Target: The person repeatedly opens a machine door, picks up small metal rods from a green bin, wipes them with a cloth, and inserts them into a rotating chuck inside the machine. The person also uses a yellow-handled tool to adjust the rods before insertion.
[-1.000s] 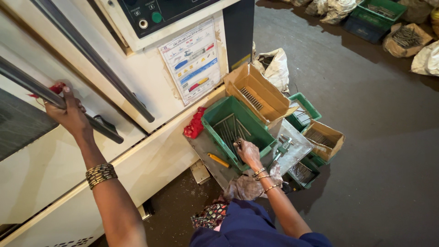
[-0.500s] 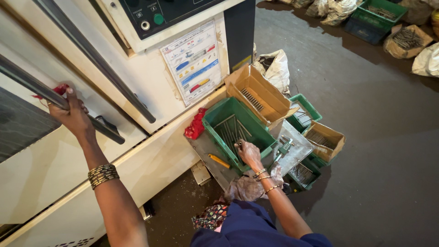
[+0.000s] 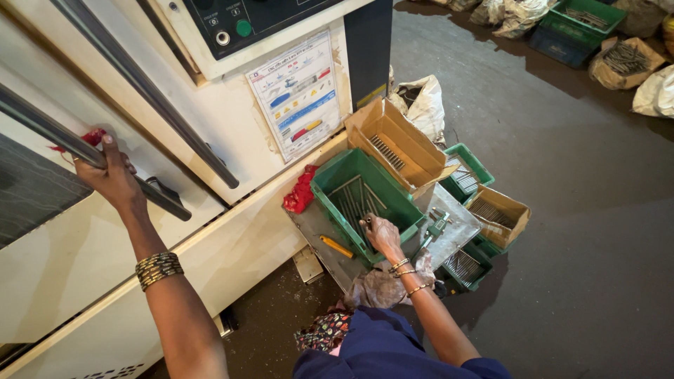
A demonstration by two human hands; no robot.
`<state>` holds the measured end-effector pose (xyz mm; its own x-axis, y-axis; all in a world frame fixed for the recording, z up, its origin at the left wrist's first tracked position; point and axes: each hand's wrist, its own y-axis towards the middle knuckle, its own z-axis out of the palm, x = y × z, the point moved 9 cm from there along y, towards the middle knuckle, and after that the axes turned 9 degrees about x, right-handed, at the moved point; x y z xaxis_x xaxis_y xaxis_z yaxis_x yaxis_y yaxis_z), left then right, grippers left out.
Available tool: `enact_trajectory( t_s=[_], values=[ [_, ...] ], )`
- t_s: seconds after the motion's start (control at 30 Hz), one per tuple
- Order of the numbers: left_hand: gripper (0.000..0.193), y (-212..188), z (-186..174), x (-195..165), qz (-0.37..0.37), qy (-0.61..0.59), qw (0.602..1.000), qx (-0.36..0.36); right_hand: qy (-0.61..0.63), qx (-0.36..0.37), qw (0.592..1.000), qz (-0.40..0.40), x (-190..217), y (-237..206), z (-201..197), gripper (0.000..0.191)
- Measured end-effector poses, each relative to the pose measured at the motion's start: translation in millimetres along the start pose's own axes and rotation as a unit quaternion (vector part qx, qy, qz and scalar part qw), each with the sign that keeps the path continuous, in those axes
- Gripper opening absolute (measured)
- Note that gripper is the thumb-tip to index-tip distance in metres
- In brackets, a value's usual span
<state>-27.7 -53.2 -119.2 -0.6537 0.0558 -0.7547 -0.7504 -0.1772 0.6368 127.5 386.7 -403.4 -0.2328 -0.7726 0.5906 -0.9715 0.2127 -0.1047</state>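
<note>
Right hand (image 3: 382, 235) in green crate (image 3: 330, 184), beside cardboard box (image 3: 421, 151)

head cam | steep downward look from standing height | machine front (image 3: 232, 140) near left | floor (image 3: 576, 210) far right

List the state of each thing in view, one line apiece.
left hand: gripping the machine's long bar handle, red cloth beside it
right hand: down in the green crate, on the metal rods
cardboard box: flaps open, rods inside
yellow-handled tool: lying on the metal plate
red rag: bunched against the machine
</note>
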Motion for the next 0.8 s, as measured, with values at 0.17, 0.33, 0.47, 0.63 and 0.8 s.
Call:
enact_trajectory(
  t_s=[0.17, 0.33, 0.47, 0.63, 0.8],
  values=[
    [0.021, -1.1, -1.1, 1.0, -0.01, 0.001, 1.0, -0.005, 0.0, 0.003, 1.0, 0.0, -0.4, -0.5, 0.3, 0.031],
    [0.02, -0.6, -0.5, 1.1, -0.01, 0.0, 1.0, -0.004, -0.012, -0.006, 1.0, -0.009, 2.5, -0.9, -0.5, 0.032],
    [0.02, 2.5, -0.5, -1.2, 0.003, 0.005, 1.0, -0.001, -0.013, 0.001, 1.0, -0.002, 4.2, 1.4, 0.9, 0.033],
    [0.019, 1.7, -2.0, 1.4, -0.009, 0.01, 1.0, -0.005, 0.001, -0.005, 1.0, -0.005, 5.3, 0.8, 1.9, 0.031],
    [0.021, 0.6, -4.4, 3.4, -0.01, -0.004, 1.0, -0.005, -0.002, -0.019, 1.0, -0.018, 6.4, -0.7, 3.0, 0.029]
  ],
)
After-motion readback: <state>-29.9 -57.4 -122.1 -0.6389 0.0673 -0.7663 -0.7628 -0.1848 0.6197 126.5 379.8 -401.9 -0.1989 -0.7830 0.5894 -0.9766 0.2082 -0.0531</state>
